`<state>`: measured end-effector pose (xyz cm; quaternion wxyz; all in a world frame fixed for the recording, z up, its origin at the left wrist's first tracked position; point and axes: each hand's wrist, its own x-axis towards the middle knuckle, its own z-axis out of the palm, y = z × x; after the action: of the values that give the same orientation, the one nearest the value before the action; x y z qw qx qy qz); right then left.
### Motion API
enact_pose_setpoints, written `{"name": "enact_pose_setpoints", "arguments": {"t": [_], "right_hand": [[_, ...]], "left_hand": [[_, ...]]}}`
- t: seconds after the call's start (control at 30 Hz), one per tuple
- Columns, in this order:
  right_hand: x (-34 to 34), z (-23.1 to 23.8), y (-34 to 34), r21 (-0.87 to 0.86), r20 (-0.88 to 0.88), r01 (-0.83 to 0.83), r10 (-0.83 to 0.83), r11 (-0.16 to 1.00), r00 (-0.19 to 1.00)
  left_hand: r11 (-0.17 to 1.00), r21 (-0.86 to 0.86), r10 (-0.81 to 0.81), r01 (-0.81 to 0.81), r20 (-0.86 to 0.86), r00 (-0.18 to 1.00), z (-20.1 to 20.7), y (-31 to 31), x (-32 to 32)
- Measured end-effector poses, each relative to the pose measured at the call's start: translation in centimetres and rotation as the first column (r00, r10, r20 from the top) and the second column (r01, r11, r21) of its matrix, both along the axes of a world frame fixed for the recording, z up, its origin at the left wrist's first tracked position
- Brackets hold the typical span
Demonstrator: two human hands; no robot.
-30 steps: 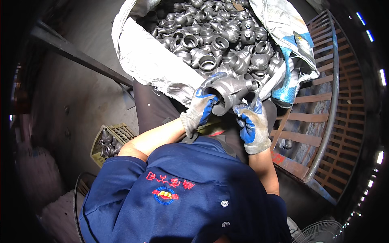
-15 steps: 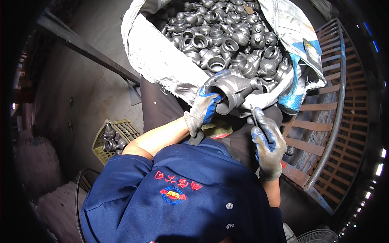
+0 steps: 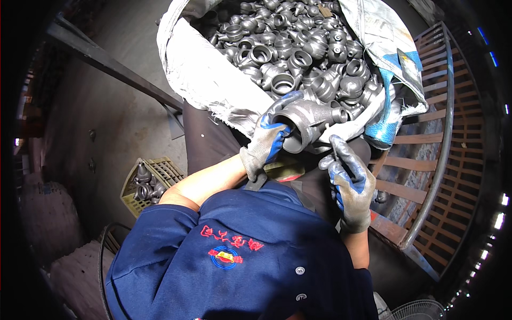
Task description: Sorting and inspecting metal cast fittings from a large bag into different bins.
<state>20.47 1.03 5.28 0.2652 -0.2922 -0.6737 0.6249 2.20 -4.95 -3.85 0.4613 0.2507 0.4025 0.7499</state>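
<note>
Right hand (image 3: 349, 184) has let go of the fitting (image 3: 309, 120) and dropped below it, open and empty; left hand (image 3: 266, 141) alone grips it beside the sack (image 3: 208, 74).

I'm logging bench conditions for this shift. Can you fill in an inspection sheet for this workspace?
Surface: no bench seen; work is done over a big white woven sack on a dark floor.
Job's things: grey cast metal pipe fitting; the sack is full of similar fittings.
Clutter: yellow-green plastic crate holding a few fittings; blue-and-white bag.
Grippers: left hand, gloved, grips the fitting; right hand, gloved, is off it, with nothing seen in it.
Cables: dark hose or cable loop.
Surroundings: rusty metal grating, fan guard.
</note>
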Motion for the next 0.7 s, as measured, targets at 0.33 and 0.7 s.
{"name": "enact_pose_setpoints", "arguments": {"t": [0.33,0.7], "right_hand": [[-1.6,-1.8,0.1,0.368,0.071,-0.175,0.16,0.913,0.985],[-0.3,-0.1,3.0,-0.017,-0.25,0.196,-0.194,0.981,0.949]], "left_hand": [[0.999,-0.02,0.006,-0.028,-0.702,0.712,-1.1,-0.1,0.8],[0.966,-0.053,-0.171,0.252,-0.864,0.474,0.7,-0.4,-0.1]]}}
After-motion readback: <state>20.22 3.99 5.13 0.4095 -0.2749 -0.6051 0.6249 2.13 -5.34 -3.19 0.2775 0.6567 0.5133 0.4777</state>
